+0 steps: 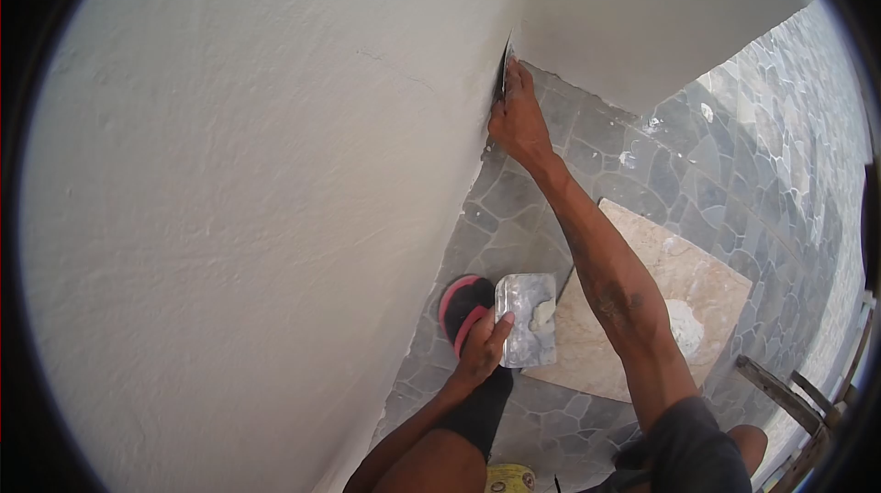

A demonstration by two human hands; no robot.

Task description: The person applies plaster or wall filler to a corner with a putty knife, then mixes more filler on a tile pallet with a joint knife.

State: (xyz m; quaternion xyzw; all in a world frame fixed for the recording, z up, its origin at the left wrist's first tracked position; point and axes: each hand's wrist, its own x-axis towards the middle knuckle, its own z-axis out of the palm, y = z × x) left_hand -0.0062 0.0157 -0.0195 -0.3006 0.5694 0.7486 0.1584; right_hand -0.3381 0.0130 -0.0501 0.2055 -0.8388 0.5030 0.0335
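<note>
My right hand (523,126) reaches out low along the white wall (248,199). Its fingers are closed on a thin, dark putty knife (506,61), whose blade is seen nearly edge-on in the inside corner between two walls. Closer to my body, my left hand (482,346) grips a flat metal plate (523,346) with the thumb on its upper face. A lump of white putty (542,317) sits on that plate. The knife's handle is mostly hidden by my right hand.
A beige tile (587,337) carrying a heap of white putty (684,328) lies on the grey stone floor (514,227), partly under my right arm. A black and pink sandal (456,296) is beside my left hand. Wooden pieces (780,392) stand at right; a yellow container (510,477) shows below.
</note>
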